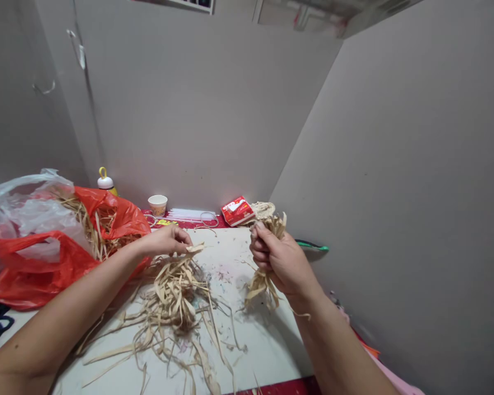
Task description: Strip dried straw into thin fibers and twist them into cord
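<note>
My right hand is closed in a fist around a bundle of dry straw strips, whose ends stick out above and below the fingers. To the left, my left hand pinches one pale, flat straw strip between thumb and fingertips. Just below it lies a loose, tangled pile of straw strips on the white board, with long strands spread toward the near edge.
An orange-red plastic bag holding more straw stands at the left. Along the back are a paper cup, white sticks, a red packet and a coil of cord. Grey walls close in the back and right.
</note>
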Demonstrator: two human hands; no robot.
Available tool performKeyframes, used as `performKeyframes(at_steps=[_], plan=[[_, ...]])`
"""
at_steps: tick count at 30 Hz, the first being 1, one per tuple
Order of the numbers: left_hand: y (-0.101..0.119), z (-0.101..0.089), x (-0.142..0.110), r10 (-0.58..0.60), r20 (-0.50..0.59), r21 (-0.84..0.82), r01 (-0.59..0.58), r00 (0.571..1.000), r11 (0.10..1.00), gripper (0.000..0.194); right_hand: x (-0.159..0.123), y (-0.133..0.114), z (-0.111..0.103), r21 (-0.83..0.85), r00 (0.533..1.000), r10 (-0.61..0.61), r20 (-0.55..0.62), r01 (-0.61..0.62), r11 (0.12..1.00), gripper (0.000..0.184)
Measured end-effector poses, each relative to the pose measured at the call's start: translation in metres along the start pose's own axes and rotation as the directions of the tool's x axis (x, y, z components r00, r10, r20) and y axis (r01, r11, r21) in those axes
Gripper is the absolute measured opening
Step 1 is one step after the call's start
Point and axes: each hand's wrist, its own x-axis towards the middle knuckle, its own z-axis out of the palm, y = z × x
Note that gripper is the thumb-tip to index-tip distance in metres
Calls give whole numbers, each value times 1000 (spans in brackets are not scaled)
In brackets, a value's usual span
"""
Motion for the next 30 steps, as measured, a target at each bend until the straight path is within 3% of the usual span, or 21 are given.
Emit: performKeyframes(at_steps=[5,11,14,18,21,23,26,30], plan=[[17,3,-7,32,18,-375,-23,999,927,24,6,11,0,-20,999,33,35,-32,999,48],[25,17,-10,112,81,-419,-68,990,905,29,4,22,10,-71,993,64,95,-58,996,41],[30,26,-13,134,44,-457,-99,990,884,27,-1,26,21,-54,989,87,122,-81,995,43],[31,44,-10,119,-55,-499,-130,991,857,30,-5,37,32,-1,989,28,144,-28,1000,41],[30,55,-7,84,-94,-528,-121,992,841,31,-5,45,33,32,996,-46,81,44,999,36],[30,57,-7,68,-53,-518,-86,996,851,29,-4,45,30,60,997,-70,25,69,996,35],[31,54,-7,56,40,-432,-34,998,901,23,-1,38,23,135,991,-124,-56,131,982,33],[30,41,-7,42,39,-276,-30,998,961,17,6,21,13,196,948,-240,-209,281,939,33]])
